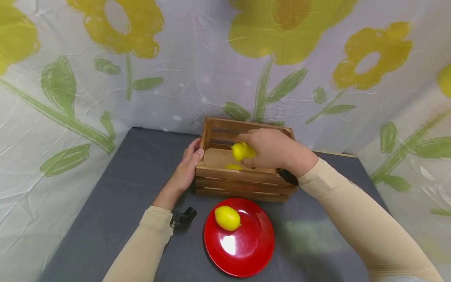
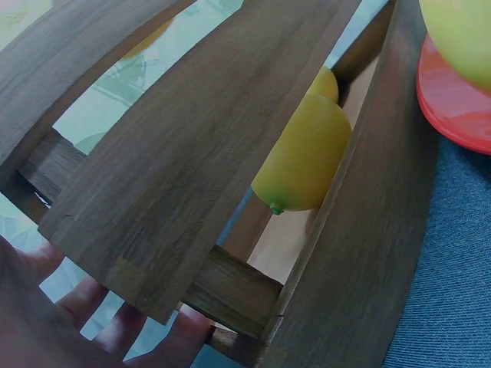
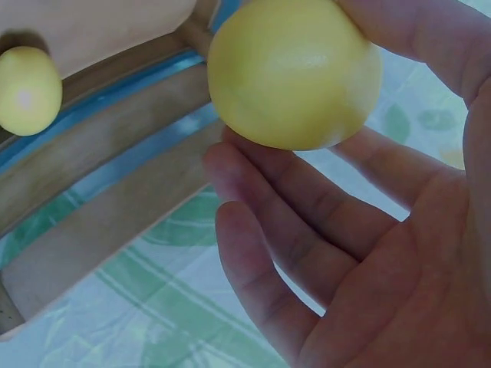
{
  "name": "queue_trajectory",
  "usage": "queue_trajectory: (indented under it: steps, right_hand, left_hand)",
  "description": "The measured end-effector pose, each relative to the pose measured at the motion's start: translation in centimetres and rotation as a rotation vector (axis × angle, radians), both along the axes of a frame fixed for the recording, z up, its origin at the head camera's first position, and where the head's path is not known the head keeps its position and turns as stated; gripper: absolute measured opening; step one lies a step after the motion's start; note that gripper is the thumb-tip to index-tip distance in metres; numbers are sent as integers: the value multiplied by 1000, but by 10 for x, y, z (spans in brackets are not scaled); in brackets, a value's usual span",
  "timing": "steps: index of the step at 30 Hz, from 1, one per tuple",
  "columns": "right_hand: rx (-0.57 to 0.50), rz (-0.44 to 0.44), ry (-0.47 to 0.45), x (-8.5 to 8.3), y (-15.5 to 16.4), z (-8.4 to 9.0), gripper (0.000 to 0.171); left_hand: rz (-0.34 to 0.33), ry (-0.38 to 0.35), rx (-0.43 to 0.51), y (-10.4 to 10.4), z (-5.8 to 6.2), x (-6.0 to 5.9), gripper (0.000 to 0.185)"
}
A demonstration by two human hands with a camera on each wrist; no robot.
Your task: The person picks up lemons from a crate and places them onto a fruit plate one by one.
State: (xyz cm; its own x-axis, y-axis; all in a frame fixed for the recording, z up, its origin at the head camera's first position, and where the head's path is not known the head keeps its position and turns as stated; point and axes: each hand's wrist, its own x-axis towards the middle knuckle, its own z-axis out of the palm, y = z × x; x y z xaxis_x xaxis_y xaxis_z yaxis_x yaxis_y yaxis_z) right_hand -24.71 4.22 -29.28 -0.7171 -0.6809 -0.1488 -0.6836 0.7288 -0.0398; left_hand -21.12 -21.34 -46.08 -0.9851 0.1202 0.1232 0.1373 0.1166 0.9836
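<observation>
My right hand [image 1: 269, 150] grips a yellow lemon [image 1: 242, 151] over the open top of a slatted wooden crate [image 1: 243, 184]. The right wrist view shows that lemon [image 3: 295, 73] between thumb and fingers. Inside the crate, another lemon [image 1: 233, 167] peeks above the front slat, mostly hidden in the head view. Through the slats, the left wrist view shows a lemon [image 2: 303, 157] with part of a second yellow shape behind it. My left hand [image 1: 186, 166] holds the crate's left end, thumb at the rim and fingers along the outside.
In front of the crate, a red plate [image 1: 253, 246] bears one lemon [image 1: 227, 218] on its left part. Both stand on a dark table [image 1: 116, 203]. A flower-printed curtain [image 1: 197, 62] hangs close behind the crate and around the sides.
</observation>
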Motion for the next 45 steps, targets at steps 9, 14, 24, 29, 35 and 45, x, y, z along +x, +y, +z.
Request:
queue_trajectory:
  steps: [9, 14, 24, 29, 35, 45]
  right_hand:
    - [-18, 75, 69, 24, -4, 7, 53]
    - [-24, 90, 77, 39, -6, 10, 56]
    - [-41, 156, 114, 68, -9, 21, 62]
    - [-37, 207, 90, 81, -11, 16, 61]
    - [-28, 250, 45, 93, -14, 2, 60]
    - [-45, 316, -25, 113, -17, -38, 53]
  left_hand:
    - [13, -2, -22, -3, 2, 1, 68]
    - [18, 2, -23, -4, 3, 2, 68]
    - [22, -2, -26, -6, 2, 2, 68]
    - [23, -5, -38, -8, 2, 2, 68]
    - [26, -7, -48, -8, 3, 2, 68]
    - [17, -10, -36, -7, 6, 3, 69]
